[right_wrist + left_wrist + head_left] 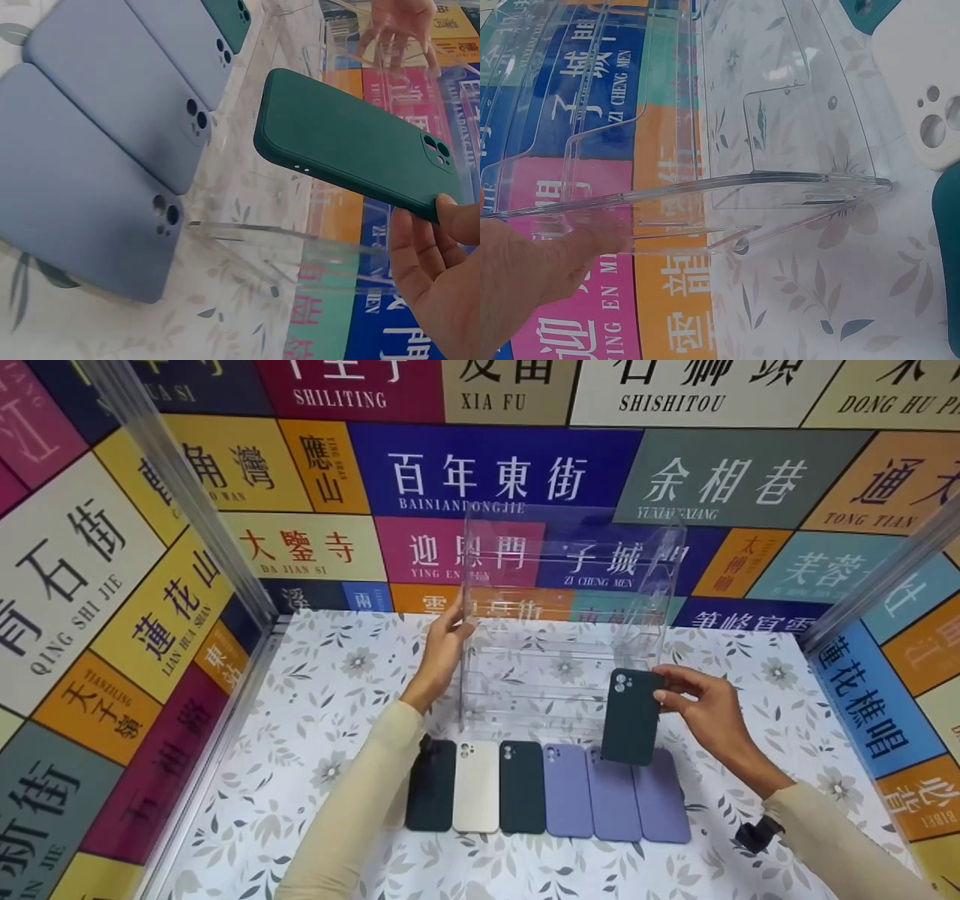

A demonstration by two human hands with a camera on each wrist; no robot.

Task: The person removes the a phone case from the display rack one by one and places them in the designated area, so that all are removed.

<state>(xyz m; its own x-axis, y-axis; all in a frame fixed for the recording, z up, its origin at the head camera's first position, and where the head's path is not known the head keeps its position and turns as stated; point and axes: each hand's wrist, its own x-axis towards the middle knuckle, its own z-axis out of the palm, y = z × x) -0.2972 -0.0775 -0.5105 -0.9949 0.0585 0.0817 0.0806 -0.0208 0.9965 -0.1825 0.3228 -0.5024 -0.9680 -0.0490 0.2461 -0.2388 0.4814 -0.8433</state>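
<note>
My right hand (705,705) pinches a dark green phone case (632,720) by its upper side edge, thumb on one face and fingers behind. The case hangs tilted in front of a clear acrylic tiered display rack (463,682), its camera cutouts toward the top. In the head view its lower end overlaps the purple cases. At the rack's left side, my left hand (442,649) grips the edge of the side panel. In the left wrist view that panel's edge (765,178) runs out from the fingers; part of the hand lies outside the picture.
A row of phone cases lies in front of the rack: a dark one (430,787), a cream one (476,787), a dark green one (523,787) and three purple ones (568,791). Sign-printed walls (495,465) enclose the flower-patterned table (247,780) at the back and sides.
</note>
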